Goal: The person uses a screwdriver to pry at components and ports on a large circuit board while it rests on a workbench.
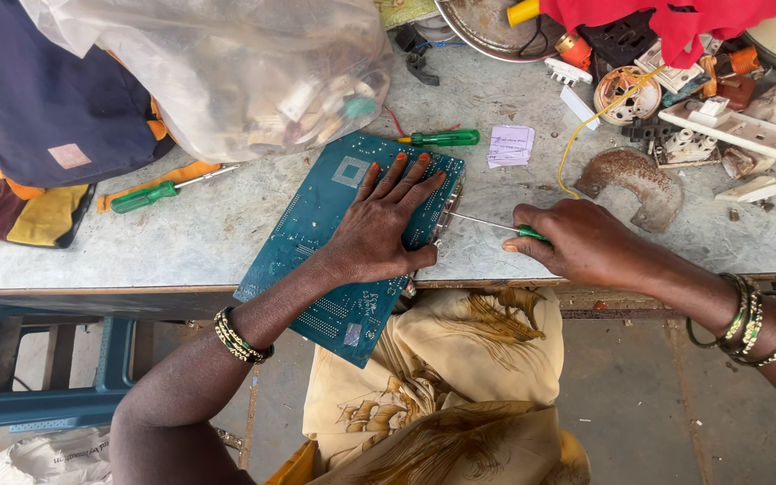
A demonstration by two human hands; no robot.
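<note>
A teal circuit board (316,216) lies face down across the front edge of the grey workbench (226,224), one corner hanging over my lap. My left hand (386,224) is spread flat on the board, pressing it down. My right hand (586,241) grips a green-handled screwdriver (491,224). Its thin shaft points left, and the tip touches the metal connectors on the board's right edge.
Two more green screwdrivers (442,137) (150,195) lie on the bench. A clear bag of parts (226,72) and a dark cloth bag (38,99) sit at the left. Switches, sockets, a rusty metal piece (630,180) and a yellow wire (586,126) clutter the right. A blue stool (38,359) stands below.
</note>
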